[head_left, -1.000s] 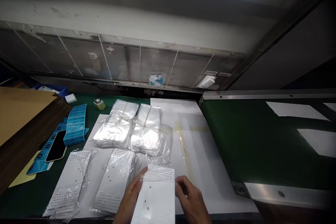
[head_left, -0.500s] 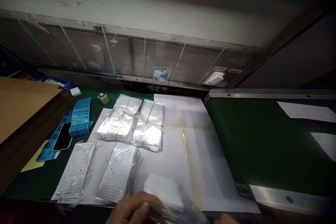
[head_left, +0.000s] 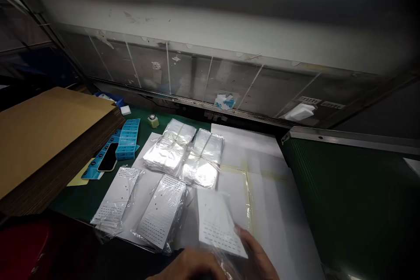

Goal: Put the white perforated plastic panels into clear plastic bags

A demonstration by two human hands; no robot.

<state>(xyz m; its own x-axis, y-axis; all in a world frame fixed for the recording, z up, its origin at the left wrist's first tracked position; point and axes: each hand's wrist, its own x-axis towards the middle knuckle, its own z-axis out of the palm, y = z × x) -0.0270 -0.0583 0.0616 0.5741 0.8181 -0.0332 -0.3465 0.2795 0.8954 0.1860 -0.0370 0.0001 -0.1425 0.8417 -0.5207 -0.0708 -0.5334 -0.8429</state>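
Note:
My left hand [head_left: 188, 266] is at the bottom edge of the view, partly cut off. My right hand [head_left: 256, 251] has its fingers at the lower right corner of a white perforated card [head_left: 218, 223]. A clear plastic bag [head_left: 226, 266] runs from that card's lower end down to both hands. Up the table to the left lie several bagged white cards [head_left: 160, 210], side by side on a white sheet [head_left: 262, 192]. Behind them sit two bundles of clear plastic bags [head_left: 185, 153], tied with thin string.
A stack of cardboard sheets [head_left: 49, 140] fills the left side, next to blue label strips [head_left: 127, 140], a black phone [head_left: 107, 156] and yellow paper [head_left: 80, 179]. A small bottle [head_left: 152, 121] stands behind. A green conveyor belt [head_left: 348, 205] runs along the right.
The view has swung, shifting the table to the right. The white card has moved from between my hands to lying tilted further up, with the bag gathered towards my hands.

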